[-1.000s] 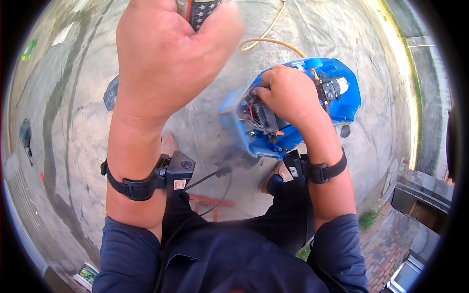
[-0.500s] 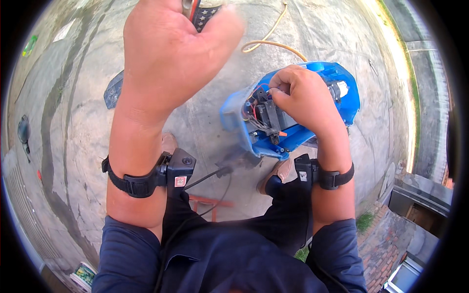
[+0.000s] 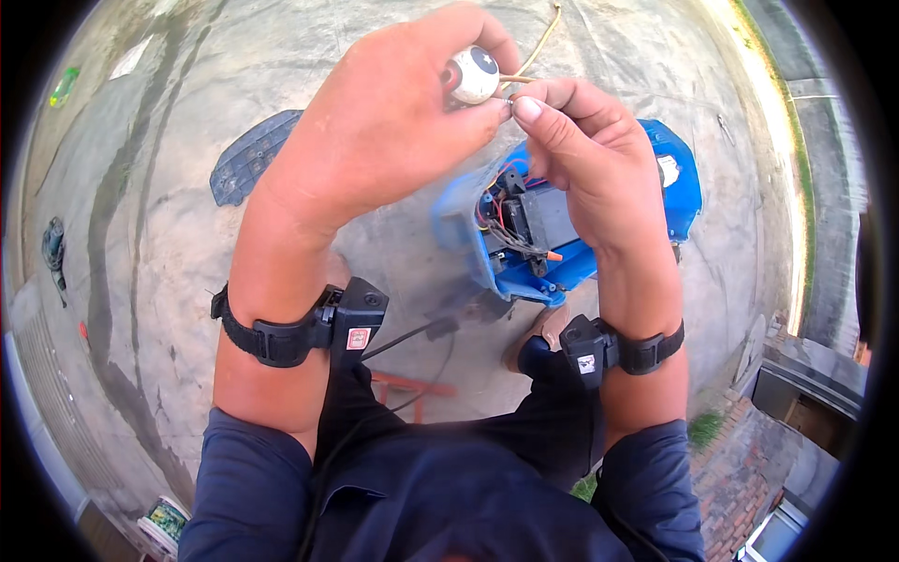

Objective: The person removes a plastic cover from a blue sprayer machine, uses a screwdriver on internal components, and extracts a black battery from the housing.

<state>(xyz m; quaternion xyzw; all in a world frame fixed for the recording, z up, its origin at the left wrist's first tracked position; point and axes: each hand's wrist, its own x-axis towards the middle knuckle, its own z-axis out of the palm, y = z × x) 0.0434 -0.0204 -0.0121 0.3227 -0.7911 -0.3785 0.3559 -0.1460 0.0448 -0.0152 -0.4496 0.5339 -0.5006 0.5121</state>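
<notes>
My left hand (image 3: 403,117) is closed round a screwdriver with a star-patterned handle. The rounded white and dark butt of the screwdriver (image 3: 476,75) faces up between thumb and fingers, and its shaft is hidden. My right hand (image 3: 585,140) pinches its thumb and forefinger together, meeting my left thumb tip. Something small and silvery shows between the tips, too small to name. Below my right hand lies a blue plastic shell (image 3: 676,155) holding wires, a dark box-shaped part (image 3: 548,217) and a wire end with an orange cap (image 3: 553,256).
A dark ribbed panel (image 3: 248,161) lies on the concrete floor to the left. A yellowish hose (image 3: 543,39) runs at the far side. Beneath me a reddish metal frame (image 3: 417,384) stands near my legs. A black cable (image 3: 398,339) hangs by my left forearm.
My right hand has lifted away from the wires in the blue shell to meet my left hand. The left hand has turned and moved right, showing the screwdriver's butt.
</notes>
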